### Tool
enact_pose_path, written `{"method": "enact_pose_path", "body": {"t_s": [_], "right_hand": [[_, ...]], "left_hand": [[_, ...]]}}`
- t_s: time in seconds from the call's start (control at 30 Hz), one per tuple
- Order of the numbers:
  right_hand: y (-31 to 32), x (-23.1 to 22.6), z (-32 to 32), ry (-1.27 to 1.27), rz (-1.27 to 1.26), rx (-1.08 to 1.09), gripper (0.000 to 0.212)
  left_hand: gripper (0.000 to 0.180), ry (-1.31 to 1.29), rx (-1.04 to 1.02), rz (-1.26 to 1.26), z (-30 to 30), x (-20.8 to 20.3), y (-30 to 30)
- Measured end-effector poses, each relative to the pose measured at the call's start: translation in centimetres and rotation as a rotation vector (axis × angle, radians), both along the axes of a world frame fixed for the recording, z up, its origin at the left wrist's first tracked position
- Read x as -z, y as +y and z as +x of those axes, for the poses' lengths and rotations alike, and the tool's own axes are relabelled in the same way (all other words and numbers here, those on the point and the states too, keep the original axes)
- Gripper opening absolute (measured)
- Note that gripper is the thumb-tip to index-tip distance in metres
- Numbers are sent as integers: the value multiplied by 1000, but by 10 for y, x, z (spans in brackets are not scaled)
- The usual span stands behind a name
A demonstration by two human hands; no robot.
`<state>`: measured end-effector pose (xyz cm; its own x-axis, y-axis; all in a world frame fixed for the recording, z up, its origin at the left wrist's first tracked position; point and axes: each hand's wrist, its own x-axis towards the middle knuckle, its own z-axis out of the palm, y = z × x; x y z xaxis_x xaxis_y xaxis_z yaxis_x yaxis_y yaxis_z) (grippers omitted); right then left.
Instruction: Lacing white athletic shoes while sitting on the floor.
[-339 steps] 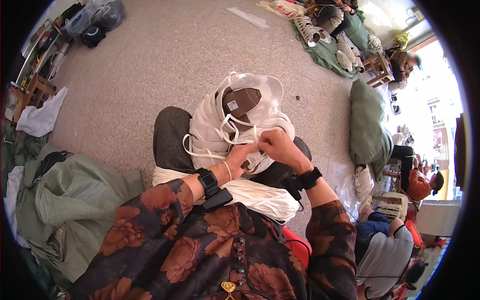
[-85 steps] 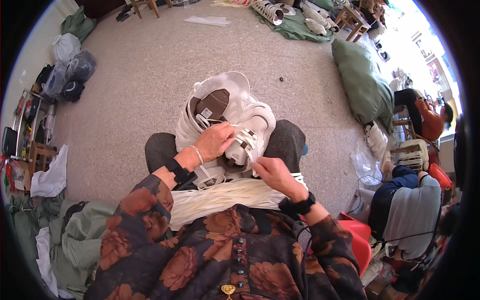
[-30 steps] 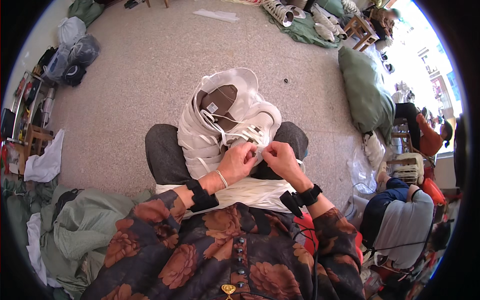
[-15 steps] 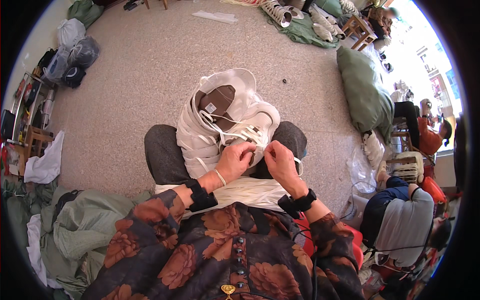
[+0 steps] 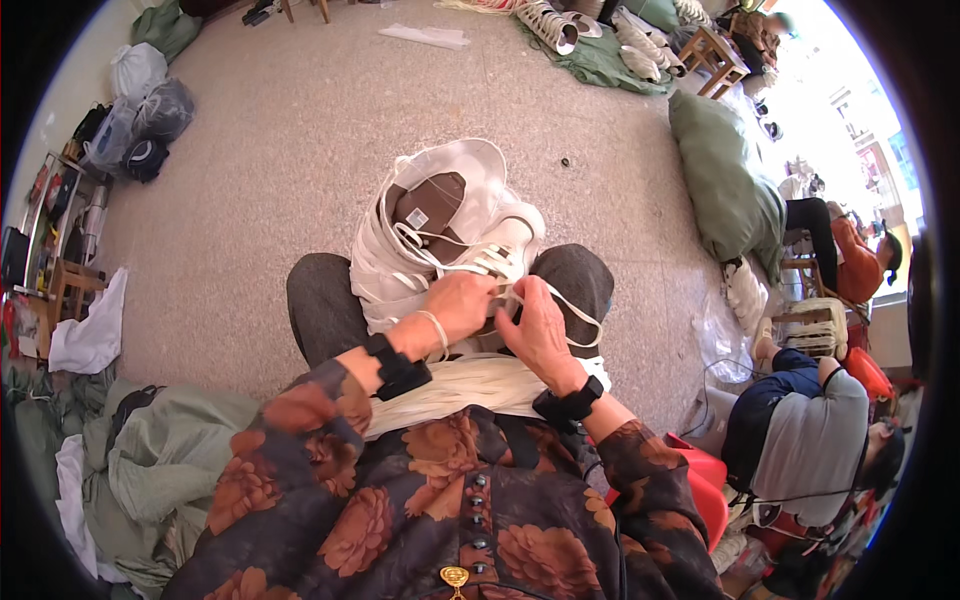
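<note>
Shoe upper point(image 5: 521, 226), pale, mid-frame, just above both hands; long axis slants upper right to lower left. Hands about equally near its lower end. Left hand point(image 5: 464, 305): fingers curled by laces point(image 5: 494, 261), grip hidden. Right hand point(image 5: 540, 328): fingers bent, cannot tell whether pinching.

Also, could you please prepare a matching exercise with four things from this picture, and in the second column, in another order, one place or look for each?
Things:
1. White shoes
2. Left hand
3. Pale strands
4. Large sack

Places or looks:
A. Lying across the lap
B. Stuffed and green, on the right side of the picture
C. Between the two knees
D. With a thin pale band around its wrist

Pairs: 1-C, 2-D, 3-A, 4-B
</note>
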<state>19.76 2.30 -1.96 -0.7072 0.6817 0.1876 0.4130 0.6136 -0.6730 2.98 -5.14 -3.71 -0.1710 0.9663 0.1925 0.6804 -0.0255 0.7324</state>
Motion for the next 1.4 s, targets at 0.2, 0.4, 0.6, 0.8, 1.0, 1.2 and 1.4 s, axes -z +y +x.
{"method": "enact_pose_path", "body": {"t_s": [0.2, 0.4, 0.6, 0.8, 1.0, 1.2, 1.4], "right_hand": [[11, -7, 6, -47, -13, -10, 31], [46, -2, 2, -131, 484, -70, 19], [35, -4, 8, 13, -41, -169, 12], [22, -4, 1, -21, 178, -93, 26], [25, -5, 6, -21, 139, -42, 29], [24, 0, 3, -42, 195, -37, 33], [23, 0, 2, -55, 173, -39, 32]], "left_hand": [[13, -201, -74, -358, -71, -43, -50], [14, -392, 101, -312, -44, -47, -45], [15, -1292, 24, -63, -16, -43, 11], [16, -1270, -136, -150, -20, -51, 11], [20, -463, -457, -186, -119, -58, -92], [20, 79, -113, -611, -106, -82, -117], [17, 461, -69, 155, -28, -58, -20]]}}
